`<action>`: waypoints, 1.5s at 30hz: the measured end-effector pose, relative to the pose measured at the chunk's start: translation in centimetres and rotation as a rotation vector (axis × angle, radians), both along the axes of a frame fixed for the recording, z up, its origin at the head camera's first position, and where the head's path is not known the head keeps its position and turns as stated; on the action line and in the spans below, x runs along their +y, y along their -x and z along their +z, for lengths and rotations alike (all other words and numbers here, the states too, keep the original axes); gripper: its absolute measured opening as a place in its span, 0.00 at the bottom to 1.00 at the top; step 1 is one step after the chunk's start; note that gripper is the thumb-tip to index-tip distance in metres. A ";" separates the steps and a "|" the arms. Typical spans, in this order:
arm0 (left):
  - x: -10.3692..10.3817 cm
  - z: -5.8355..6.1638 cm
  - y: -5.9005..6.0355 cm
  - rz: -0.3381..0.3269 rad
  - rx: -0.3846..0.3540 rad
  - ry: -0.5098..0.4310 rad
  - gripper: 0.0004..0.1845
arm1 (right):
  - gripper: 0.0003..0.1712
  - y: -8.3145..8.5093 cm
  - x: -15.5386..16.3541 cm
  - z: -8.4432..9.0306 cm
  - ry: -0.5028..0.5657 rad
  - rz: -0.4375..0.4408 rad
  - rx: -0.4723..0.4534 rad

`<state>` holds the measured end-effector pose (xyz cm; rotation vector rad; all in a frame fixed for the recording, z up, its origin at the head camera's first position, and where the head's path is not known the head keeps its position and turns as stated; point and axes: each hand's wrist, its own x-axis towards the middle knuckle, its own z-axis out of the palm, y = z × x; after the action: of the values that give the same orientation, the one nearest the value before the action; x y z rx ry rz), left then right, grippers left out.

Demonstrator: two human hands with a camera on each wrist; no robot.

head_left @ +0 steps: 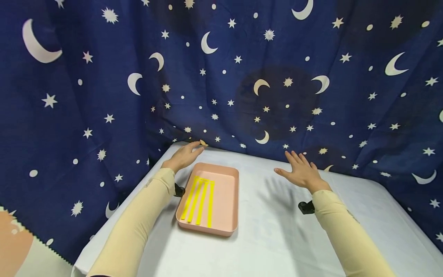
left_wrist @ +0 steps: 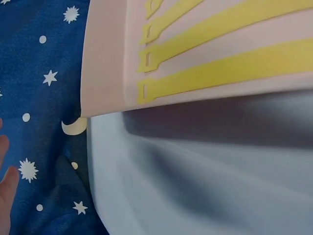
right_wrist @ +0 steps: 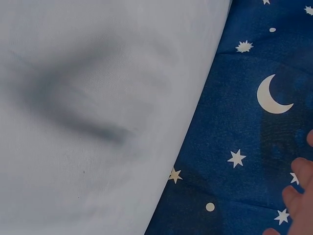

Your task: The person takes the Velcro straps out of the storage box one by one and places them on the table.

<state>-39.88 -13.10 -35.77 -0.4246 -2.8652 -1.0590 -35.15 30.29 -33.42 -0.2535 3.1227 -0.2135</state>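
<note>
No words, brands or numbers can be read. A small dark mark point(head_left: 148, 182) stands on the left sleeve point(head_left: 138, 215) near its cuff, and another faint mark point(head_left: 353, 217) on the right sleeve point(head_left: 340, 227); both are too small to make out. The only clear signs are pale printed crescent moons point(head_left: 130, 82), stars point(head_left: 269, 35) and round dots point(head_left: 33, 173) on the dark blue cloth point(head_left: 194, 119).

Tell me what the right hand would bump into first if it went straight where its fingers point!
The right hand would probably meet the dark blue moon-and-star curtain first, though how far off it is looks unclear.
</note>
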 end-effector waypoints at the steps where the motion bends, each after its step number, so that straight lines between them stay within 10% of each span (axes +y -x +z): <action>1: -0.1 -0.1 0.0 0.002 -0.007 -0.011 0.35 | 0.62 0.0 0.0 0.0 -0.001 0.002 0.003; 45: -2.1 -7.4 0.6 -0.092 0.046 -0.049 0.23 | 0.53 0.1 -3.6 -0.7 0.018 0.109 0.142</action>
<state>-40.45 -15.20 -43.21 -0.5750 -2.7975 -1.1160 -35.30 26.74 -34.11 -0.4568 3.2353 -0.2333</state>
